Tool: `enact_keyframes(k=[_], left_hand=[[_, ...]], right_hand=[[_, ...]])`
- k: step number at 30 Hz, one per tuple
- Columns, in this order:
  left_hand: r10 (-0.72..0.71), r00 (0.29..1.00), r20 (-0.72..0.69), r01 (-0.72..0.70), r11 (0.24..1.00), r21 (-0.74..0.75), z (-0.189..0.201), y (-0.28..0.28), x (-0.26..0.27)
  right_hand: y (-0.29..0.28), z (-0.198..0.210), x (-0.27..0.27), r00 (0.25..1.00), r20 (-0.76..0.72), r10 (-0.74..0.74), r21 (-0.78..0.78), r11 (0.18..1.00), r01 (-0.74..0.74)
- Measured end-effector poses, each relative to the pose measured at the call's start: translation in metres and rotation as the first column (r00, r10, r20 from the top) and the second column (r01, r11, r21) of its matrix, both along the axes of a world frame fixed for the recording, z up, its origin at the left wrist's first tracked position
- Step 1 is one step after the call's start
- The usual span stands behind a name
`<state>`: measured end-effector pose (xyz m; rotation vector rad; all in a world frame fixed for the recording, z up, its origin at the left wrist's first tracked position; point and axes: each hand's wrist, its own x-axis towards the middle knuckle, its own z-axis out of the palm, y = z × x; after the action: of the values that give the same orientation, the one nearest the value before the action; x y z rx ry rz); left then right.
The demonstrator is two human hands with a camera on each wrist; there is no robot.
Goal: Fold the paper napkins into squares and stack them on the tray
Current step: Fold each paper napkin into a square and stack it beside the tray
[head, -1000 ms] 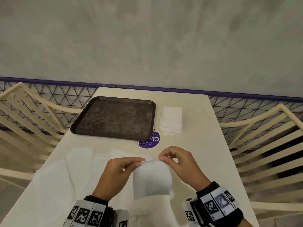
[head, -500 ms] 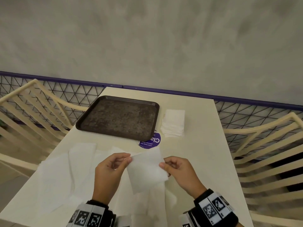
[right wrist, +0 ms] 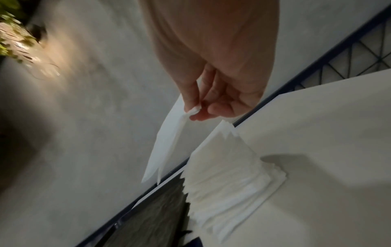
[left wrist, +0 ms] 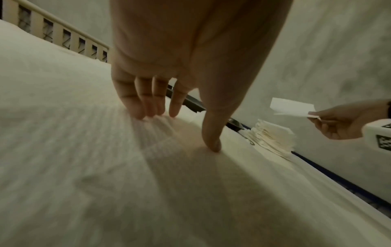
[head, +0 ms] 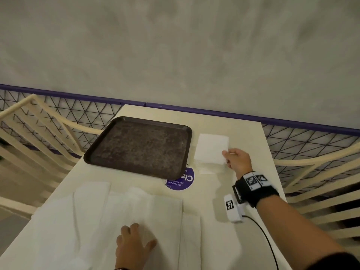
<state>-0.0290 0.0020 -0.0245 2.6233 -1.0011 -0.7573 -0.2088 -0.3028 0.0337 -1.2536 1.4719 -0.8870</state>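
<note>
A: Our right hand (head: 236, 160) reaches toward one o'clock, its fingers (right wrist: 191, 93) pinching the corner of a folded napkin (head: 211, 149) held in the air just above the stack of folded napkins (right wrist: 229, 175).

B: And that stack sits on the surface (head: 243, 133), just beside the tray (head: 140, 145) at its three o'clock side, not on it. The dark tray holds nothing we can see.

A: Our left hand (head: 134, 244) lies at six o'clock, fingers (left wrist: 135, 100) spread and straight, tips pressing the unfolded napkins (head: 87, 217) spread over the near surface.

B: A purple round sticker (head: 182, 180) peeks from under the tray's near corner.
</note>
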Motion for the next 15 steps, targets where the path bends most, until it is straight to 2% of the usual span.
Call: enact_keyframes(k=[4,8,11,15], left_hand=[[0.037,0.997,-0.064,-0.04,0.998,-0.041,-0.007,-0.002,0.005],[-0.035,0.984,-0.176,-0.001,0.98,-0.201,-0.014,-0.001,0.007],[-0.07,0.981,-0.182,0.016,0.958,-0.285,-0.013,-0.001,0.006],[0.0,0.971,-0.238,-0.069,0.957,-0.281,-0.009,-0.004,0.01]], right_hand=[[-0.034,-0.015,0.006,0.995,-0.089,-0.037,0.016,0.999,0.039],[-0.047,-0.025,0.012,0.968,-0.246,-0.041,0.055,0.997,0.057],[-0.046,-0.03,0.016,0.936,-0.347,-0.048,0.029,0.998,0.062],[-0.039,-0.037,0.017,0.927,-0.363,-0.093,0.003,0.995,0.101]])
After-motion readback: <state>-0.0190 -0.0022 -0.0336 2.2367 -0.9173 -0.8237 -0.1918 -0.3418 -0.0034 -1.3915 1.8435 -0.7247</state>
